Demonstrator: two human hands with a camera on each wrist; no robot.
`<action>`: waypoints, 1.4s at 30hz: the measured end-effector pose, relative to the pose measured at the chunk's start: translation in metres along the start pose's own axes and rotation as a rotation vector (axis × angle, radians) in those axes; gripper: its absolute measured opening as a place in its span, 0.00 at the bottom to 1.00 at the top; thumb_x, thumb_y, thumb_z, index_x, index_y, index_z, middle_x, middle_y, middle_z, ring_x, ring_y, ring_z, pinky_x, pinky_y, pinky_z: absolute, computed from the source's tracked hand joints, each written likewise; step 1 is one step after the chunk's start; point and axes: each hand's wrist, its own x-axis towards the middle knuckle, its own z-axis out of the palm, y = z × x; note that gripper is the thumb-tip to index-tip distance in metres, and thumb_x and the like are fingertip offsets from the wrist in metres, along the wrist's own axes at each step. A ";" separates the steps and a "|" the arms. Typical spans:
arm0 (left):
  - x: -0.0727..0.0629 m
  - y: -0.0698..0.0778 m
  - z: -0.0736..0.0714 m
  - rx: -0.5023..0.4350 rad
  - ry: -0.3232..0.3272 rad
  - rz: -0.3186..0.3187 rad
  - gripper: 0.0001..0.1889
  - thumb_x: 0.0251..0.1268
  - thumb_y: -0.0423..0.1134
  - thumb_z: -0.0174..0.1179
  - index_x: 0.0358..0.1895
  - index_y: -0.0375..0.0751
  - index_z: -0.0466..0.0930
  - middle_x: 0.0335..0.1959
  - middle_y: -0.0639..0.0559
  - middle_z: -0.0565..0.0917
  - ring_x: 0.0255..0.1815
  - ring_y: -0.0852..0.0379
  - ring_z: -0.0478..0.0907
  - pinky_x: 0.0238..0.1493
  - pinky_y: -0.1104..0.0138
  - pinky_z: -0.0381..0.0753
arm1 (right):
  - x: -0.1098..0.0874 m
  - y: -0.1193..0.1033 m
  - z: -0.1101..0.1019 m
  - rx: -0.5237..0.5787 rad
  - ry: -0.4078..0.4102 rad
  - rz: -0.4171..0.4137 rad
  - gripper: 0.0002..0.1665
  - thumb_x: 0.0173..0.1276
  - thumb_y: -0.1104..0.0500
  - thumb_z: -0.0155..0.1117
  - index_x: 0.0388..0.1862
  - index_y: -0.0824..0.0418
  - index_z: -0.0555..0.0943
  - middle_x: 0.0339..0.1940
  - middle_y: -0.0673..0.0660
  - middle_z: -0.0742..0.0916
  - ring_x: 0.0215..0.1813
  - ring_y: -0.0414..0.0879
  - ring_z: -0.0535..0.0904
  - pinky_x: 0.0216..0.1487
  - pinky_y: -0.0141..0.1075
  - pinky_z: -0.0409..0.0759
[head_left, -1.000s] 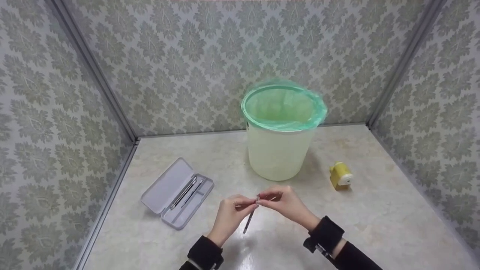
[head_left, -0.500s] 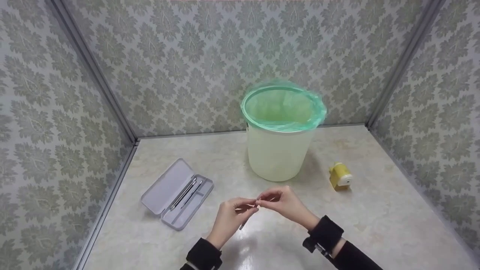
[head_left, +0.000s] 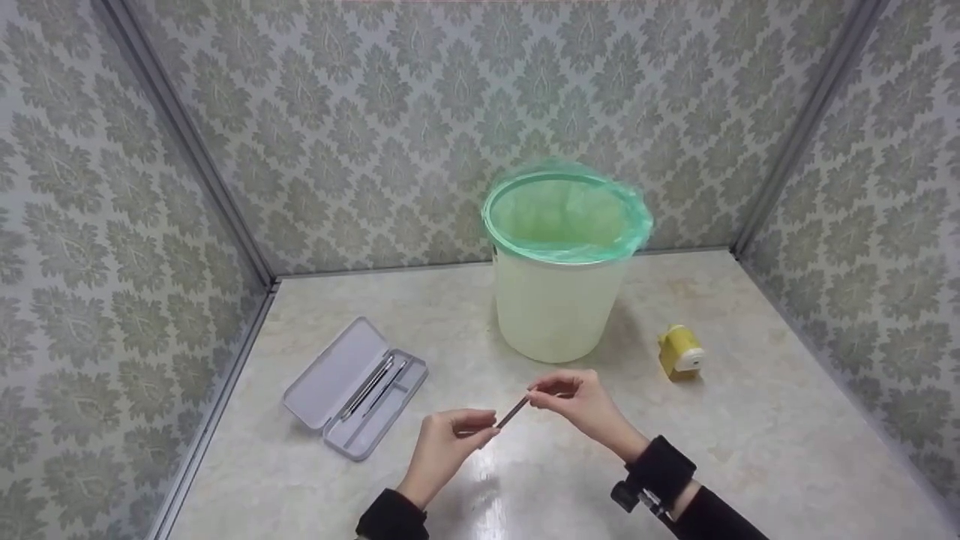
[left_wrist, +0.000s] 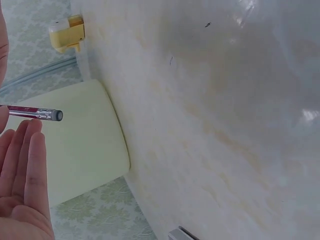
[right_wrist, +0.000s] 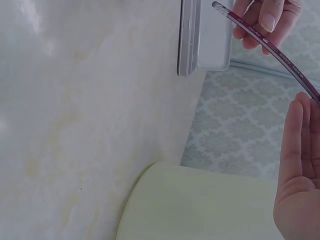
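A dark red pencil (head_left: 513,412) with white lettering spans the space between the two hands, slanting above the table. My left hand (head_left: 446,450) pinches it toward the lower end, where a metal band and grey eraser stick out past the fingers in both wrist views. At the upper end, my right hand (head_left: 581,409) holds the pencil (right_wrist: 270,46) between thumb and fingers; its tip is hidden there. In the right wrist view, the left thumb (right_wrist: 268,21) lies close along the pencil near the eraser.
On the left lies an open grey pencil case (head_left: 409,405) with several pencils (head_left: 367,390) inside. A pale bin (head_left: 559,311) with a green liner stands behind the hands. To the right is a yellow rotary pencil sharpener (head_left: 679,352). Patterned walls enclose the table.
The hands have moved apart, left hand down and leftward, right hand slightly rightward. More of the pencil now shows between them, where before it stuck out below the left fingers.
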 end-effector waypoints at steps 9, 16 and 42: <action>0.001 -0.001 0.004 0.042 -0.044 0.004 0.14 0.61 0.35 0.73 0.49 0.34 0.89 0.42 0.41 0.92 0.45 0.49 0.91 0.45 0.72 0.88 | -0.003 0.001 -0.004 0.036 0.029 0.052 0.18 0.67 0.62 0.73 0.46 0.78 0.85 0.42 0.73 0.90 0.37 0.33 0.89 0.45 0.31 0.88; 0.001 -0.003 0.005 0.088 -0.051 0.044 0.11 0.61 0.35 0.72 0.46 0.36 0.90 0.41 0.42 0.93 0.42 0.54 0.91 0.44 0.74 0.87 | -0.006 0.002 -0.007 0.111 0.036 0.070 0.19 0.66 0.63 0.73 0.46 0.79 0.84 0.37 0.53 0.93 0.38 0.35 0.90 0.46 0.33 0.89; 0.003 0.011 -0.008 0.419 -0.019 0.253 0.07 0.60 0.35 0.73 0.41 0.45 0.93 0.35 0.51 0.93 0.35 0.59 0.90 0.39 0.73 0.87 | -0.017 0.014 -0.028 0.010 -0.086 0.104 0.18 0.67 0.61 0.73 0.49 0.74 0.86 0.42 0.67 0.92 0.40 0.37 0.90 0.45 0.30 0.87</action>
